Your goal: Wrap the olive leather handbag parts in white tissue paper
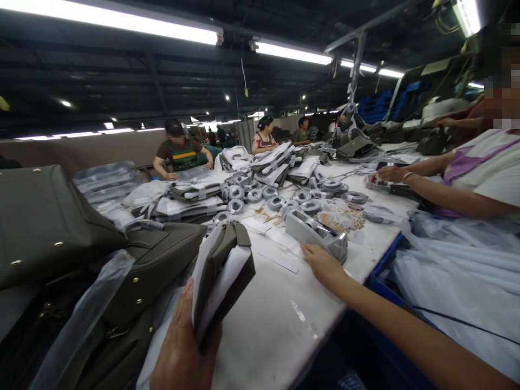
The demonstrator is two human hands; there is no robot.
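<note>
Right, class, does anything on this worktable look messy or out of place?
Mildly, yes. A tan, stringy tangle lies loose beside the tape dispenser, unlike the tidy grey coils nearby. A shiny scrap, possibly tape, sits on the tabletop near its edge, like litter.

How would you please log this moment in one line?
left hand: holding dark bag | right hand: at tape dispenser, contact unclear | table: grey coils

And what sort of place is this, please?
Probably a bag factory's packing area: dark bags piled at the left, grey coils on a worktable, and a tape dispenser near the right hand.
</note>
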